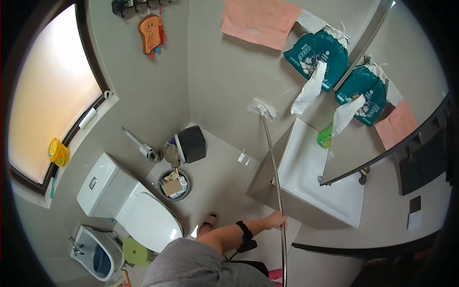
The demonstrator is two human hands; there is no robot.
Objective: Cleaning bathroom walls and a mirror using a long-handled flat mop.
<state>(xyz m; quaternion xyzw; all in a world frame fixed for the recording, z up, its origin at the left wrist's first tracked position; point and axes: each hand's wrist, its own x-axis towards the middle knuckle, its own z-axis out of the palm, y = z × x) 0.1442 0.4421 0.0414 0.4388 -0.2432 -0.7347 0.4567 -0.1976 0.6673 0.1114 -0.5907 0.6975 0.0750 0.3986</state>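
My left hand (276, 220) is closed around a long metal pole (272, 155), with a dark band on the forearm behind it. The pole runs from the lower edge up to a flat mop head with a white cloth (262, 109), which rests against the tiled wall. The cloth spreads past the head on both sides. My right hand is out of sight, and so is the pole's lower end. Beside the pole, on the right, stands a white washbasin (306, 158) on a cabinet.
A teal tissue bag (318, 57) and a pink towel (260, 21) hang on the wall, reflected in the mirror (354, 143). A green bottle (324, 137) stands on the basin. At left are a toilet (148, 220), waste bin (187, 185), black bin (193, 144) and green stool (135, 251).
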